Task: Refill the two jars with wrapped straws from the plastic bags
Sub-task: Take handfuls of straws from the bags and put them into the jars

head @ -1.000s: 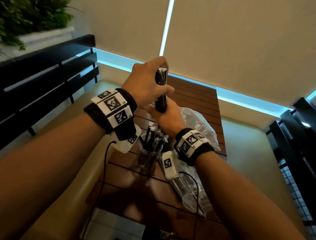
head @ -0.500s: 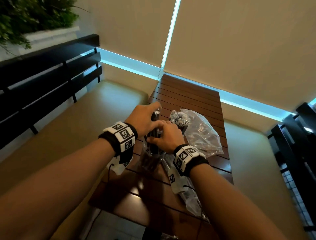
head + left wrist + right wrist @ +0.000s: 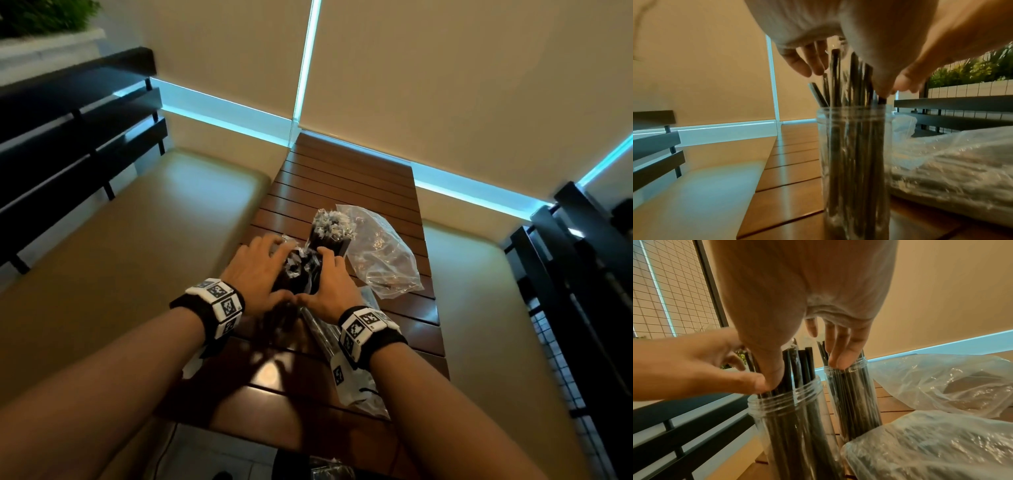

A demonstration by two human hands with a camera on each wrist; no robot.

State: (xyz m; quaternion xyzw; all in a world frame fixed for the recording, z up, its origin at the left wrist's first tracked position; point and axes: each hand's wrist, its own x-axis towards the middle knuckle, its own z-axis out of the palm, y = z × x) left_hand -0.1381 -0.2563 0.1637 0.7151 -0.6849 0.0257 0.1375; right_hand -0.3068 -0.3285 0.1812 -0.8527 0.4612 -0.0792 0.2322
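your brown slatted wooden table (image 3: 346,178) is carrying everything. a crumpled clear plastic bag (image 3: 380,253) is lying just right of the far clear plastic jar (image 3: 851,395), which is standing packed with straws. the near clear plastic jar (image 3: 853,162) is sitting under both your hands. your left hand (image 3: 255,270) and right hand (image 3: 329,284) are cupping its black wrapped straws (image 3: 797,366), fingers spread and loosely bent around the bundle (thumbs meeting at the near side).
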